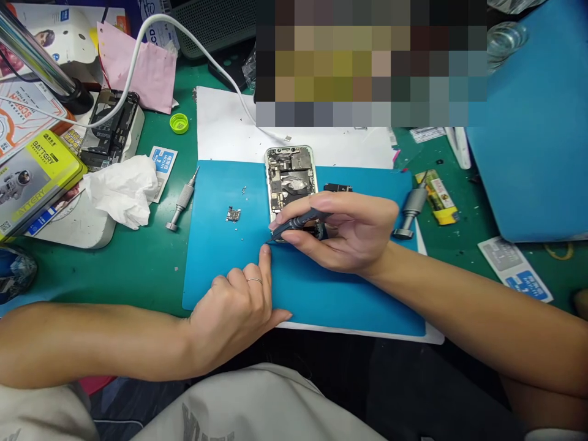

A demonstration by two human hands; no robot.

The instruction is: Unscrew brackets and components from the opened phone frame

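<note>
My right hand [351, 229] is closed around dark, fine-pointed tweezers [298, 223], held over the lower end of an opened phone [291, 174]. The tweezers' tip comes down by the phone's lower left corner, close to my left index fingertip. My left hand [241, 294] rests on the blue mat [220, 263] with its index finger stretched out, thumb apart and other fingers folded. It holds nothing that I can see. The phone lies upright on the mat, its inner parts bare, its lower part covered by my right hand. A small metal-and-black component [233, 214] lies left of it, among tiny bits.
A screwdriver [184, 199] lies left of the mat, and another [412, 208] lies at its right edge. At left are a crumpled tissue [124, 190], a second opened phone [110, 128] and a yellow battery box [41, 177]. A white cable [197, 46] arches overhead.
</note>
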